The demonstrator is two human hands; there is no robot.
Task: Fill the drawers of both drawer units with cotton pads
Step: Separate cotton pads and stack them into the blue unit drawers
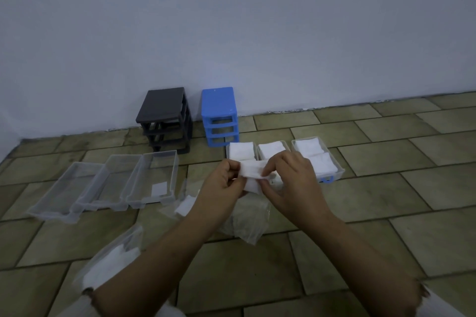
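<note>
cotton pad stack (253, 175) pinched between both hands, long axis left-right. left hand (224, 183) grips left end, right hand (288, 177) grips right end. empty clear drawers (152, 180) lie to left, nearer left hand; filled drawers (316, 154) just beyond right hand.

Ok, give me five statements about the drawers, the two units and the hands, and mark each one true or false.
1. Both hands, left hand and right hand, hold a cotton pad between them. True.
2. The blue unit has all its drawers in place. False: its slots are empty.
3. The three clear drawers on the left are full of pads. False: they hold almost nothing; only a small white square shows at one.
4. The drawers near the blue unit hold white pads. True.
5. The dark unit stands right of the blue one. False: it stands to its left.
</note>
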